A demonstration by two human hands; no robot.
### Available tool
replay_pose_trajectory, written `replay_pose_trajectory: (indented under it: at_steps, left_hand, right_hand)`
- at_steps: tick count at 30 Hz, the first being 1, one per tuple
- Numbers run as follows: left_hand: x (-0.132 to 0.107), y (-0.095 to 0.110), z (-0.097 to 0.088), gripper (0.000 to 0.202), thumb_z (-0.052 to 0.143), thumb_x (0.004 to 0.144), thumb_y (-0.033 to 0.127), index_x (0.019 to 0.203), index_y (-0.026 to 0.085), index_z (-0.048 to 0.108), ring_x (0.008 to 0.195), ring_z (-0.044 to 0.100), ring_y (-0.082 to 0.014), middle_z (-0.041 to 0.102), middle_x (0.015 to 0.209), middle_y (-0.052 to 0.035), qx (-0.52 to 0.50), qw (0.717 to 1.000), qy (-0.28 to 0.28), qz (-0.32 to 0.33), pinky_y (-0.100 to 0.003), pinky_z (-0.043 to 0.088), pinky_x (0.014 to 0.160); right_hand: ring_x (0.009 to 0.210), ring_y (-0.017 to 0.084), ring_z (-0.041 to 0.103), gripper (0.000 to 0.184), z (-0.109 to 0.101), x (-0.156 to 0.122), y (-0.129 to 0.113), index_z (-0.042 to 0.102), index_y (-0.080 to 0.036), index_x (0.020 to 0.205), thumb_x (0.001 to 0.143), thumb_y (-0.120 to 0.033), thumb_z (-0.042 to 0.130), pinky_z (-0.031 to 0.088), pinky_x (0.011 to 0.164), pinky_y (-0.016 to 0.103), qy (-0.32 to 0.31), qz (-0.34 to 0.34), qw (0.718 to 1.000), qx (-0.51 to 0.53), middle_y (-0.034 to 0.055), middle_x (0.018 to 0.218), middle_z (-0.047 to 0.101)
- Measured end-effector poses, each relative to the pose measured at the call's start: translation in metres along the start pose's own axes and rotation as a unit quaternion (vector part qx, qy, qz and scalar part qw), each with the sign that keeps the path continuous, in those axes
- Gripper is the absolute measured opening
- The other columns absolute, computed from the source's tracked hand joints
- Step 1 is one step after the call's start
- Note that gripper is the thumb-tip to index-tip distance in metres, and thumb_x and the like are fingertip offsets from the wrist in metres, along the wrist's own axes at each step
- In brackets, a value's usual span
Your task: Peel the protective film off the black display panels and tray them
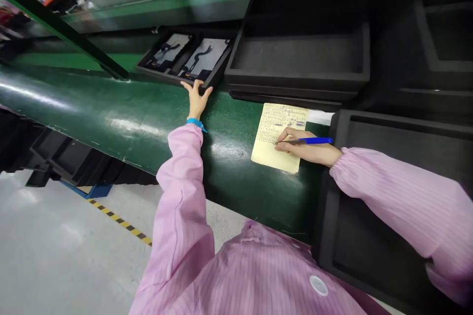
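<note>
My left hand reaches forward across the green conveyor belt and grips the near corner of a black foam tray; two grey flat parts with black cables lie in that tray. My right hand is closed on a blue pen, whose tip rests on a yellow sheet of handwritten notes lying on the belt. Both arms are in pink striped sleeves, and a blue band sits at the left wrist.
A stack of empty black foam trays stands behind the yellow sheet. Another black tray lies under my right forearm. More dark trays fill the right side. Grey floor with a yellow-black stripe lies below left.
</note>
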State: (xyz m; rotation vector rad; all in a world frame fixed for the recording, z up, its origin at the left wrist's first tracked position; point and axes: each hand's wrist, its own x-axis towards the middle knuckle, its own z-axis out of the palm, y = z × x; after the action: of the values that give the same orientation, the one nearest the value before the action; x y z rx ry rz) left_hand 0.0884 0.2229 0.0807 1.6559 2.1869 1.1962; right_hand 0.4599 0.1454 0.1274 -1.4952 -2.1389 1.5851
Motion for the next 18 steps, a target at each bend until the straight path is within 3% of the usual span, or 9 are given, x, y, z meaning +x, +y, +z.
replay_pose_trajectory:
  at_steps: [4,7,18]
  left_hand:
    - [0.034,0.020,0.037,0.039,0.066,0.081,0.029,0.115,0.016,0.053,0.148,-0.003,-0.0352,0.013,0.156,-0.0238,0.038,0.997,-0.010,-0.061,-0.049,0.007,0.117]
    - [0.046,0.027,0.051,0.043,0.065,0.081,0.025,0.120,0.013,0.051,0.147,-0.010,-0.0339,0.016,0.155,-0.0268,0.067,0.995,-0.025,-0.064,-0.048,0.001,0.117]
    - [0.053,0.017,0.049,0.045,0.067,0.081,0.022,0.120,0.010,0.049,0.148,-0.005,-0.0338,0.015,0.154,-0.0279,0.051,0.995,0.021,-0.082,-0.048,0.004,0.117]
  right_hand:
    - [0.099,0.019,0.057,0.022,0.001,-0.001,0.002,0.058,-0.021,0.091,0.081,-0.040,0.059,0.044,0.087,0.033,-0.001,-0.017,1.000,0.009,0.0007,0.106,0.062]
    - [0.100,0.019,0.057,0.027,0.002,-0.003,0.002,0.057,-0.020,0.093,0.082,-0.045,0.058,0.045,0.087,0.033,-0.002,-0.019,1.000,0.016,0.0015,0.107,0.062]
    - [0.103,0.020,0.057,0.022,0.002,-0.005,-0.004,0.055,-0.020,0.093,0.085,-0.040,0.058,0.043,0.086,0.032,-0.011,-0.004,1.000,0.022,0.0024,0.106,0.063]
